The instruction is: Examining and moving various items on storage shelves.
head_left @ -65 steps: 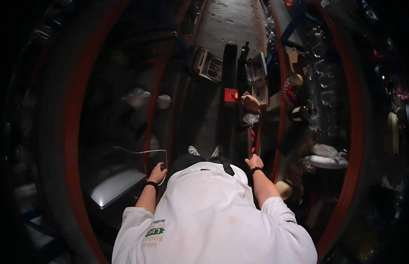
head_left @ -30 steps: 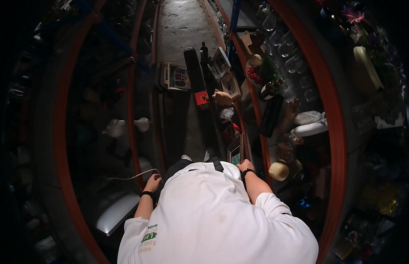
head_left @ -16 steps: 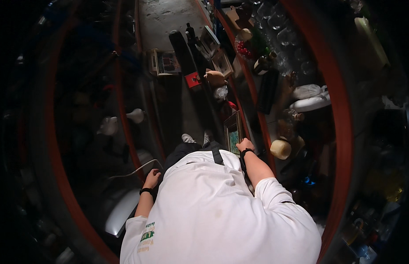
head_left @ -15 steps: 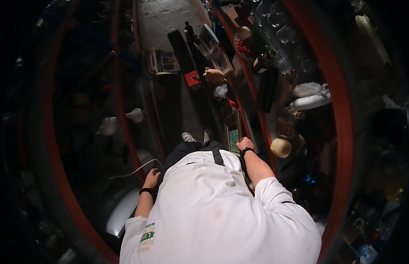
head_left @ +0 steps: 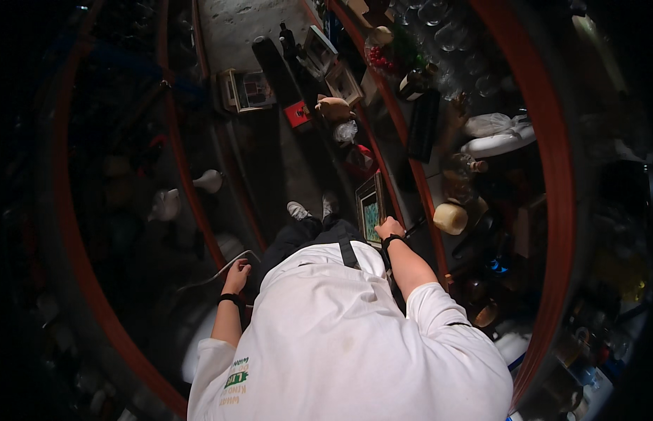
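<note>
My right hand (head_left: 390, 228) is closed on the edge of a framed picture (head_left: 371, 212), which hangs upright beside my right leg. Its frame is dark and the picture inside is greenish. My left hand (head_left: 236, 276) hangs low at my left side, fingers loosely bent and a little apart, with nothing seen in it. Close to those fingers, a pale curved rod or cord (head_left: 213, 276) runs by the left shelf. Both wrists wear black bands.
Red-orange shelf rails (head_left: 553, 175) flank the narrow aisle. Ahead on the floor stand picture frames (head_left: 255, 91), dark bottles (head_left: 287, 38), a red box (head_left: 297, 114) and a piggy bank (head_left: 333, 107). Glassware (head_left: 449, 31) and a cream-coloured round object (head_left: 450, 219) fill the right shelf.
The aisle and the things ahead have shifted slightly left and up in view. The framed picture stays in my right hand; my left hand has moved slightly forward.
</note>
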`<control>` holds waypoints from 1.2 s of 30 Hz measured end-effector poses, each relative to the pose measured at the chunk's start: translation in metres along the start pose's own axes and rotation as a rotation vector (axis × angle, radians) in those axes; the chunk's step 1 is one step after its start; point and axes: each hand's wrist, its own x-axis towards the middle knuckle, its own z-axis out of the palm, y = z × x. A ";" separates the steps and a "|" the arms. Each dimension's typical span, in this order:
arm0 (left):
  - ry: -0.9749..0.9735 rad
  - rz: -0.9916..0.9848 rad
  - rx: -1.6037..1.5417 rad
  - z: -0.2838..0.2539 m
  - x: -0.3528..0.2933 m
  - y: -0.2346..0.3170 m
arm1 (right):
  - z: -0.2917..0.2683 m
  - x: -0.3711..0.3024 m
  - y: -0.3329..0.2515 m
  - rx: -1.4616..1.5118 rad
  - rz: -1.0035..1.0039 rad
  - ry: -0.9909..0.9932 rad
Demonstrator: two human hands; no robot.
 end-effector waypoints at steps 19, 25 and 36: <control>-0.151 0.132 0.201 -0.021 0.101 -0.020 | 0.008 -0.058 0.034 -0.094 0.161 0.035; -0.170 0.158 0.138 -0.018 0.101 0.013 | -0.007 -0.051 0.007 -0.104 0.072 0.041; -0.095 0.186 0.203 -0.028 0.102 0.002 | -0.042 -0.052 -0.061 -0.131 -0.078 0.145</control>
